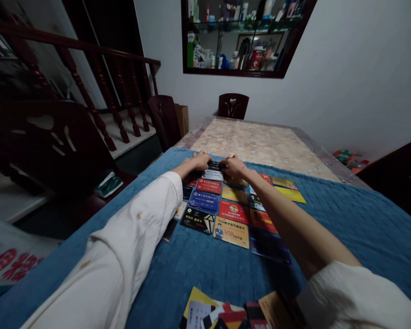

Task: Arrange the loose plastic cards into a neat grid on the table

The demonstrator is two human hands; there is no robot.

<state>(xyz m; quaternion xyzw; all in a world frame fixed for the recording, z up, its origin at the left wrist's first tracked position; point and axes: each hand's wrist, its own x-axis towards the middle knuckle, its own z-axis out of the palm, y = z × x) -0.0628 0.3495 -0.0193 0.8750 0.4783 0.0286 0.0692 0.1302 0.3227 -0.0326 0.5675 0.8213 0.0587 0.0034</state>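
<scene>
Rows of plastic cards lie on a blue cloth in front of me. At the far end of one column, my left hand (201, 160) pinches the left edge of a black card (215, 165). Across from it, my right hand (234, 166) has its fingers closed at that card's right edge. Just nearer lies a silvery-white card (213, 175), then a red card (208, 186) and a blue card (204, 201). A black VIP card (197, 220) and a gold VIP card (231, 233) form part of the nearest row. My forearms hide some cards on both sides.
A loose heap of cards (222, 315) lies at the near edge. Past the blue cloth (332, 228) extends a patterned tabletop (253, 139). Dark wooden chairs (233, 106) stand around it. A printed bag (17, 256) is at the lower left.
</scene>
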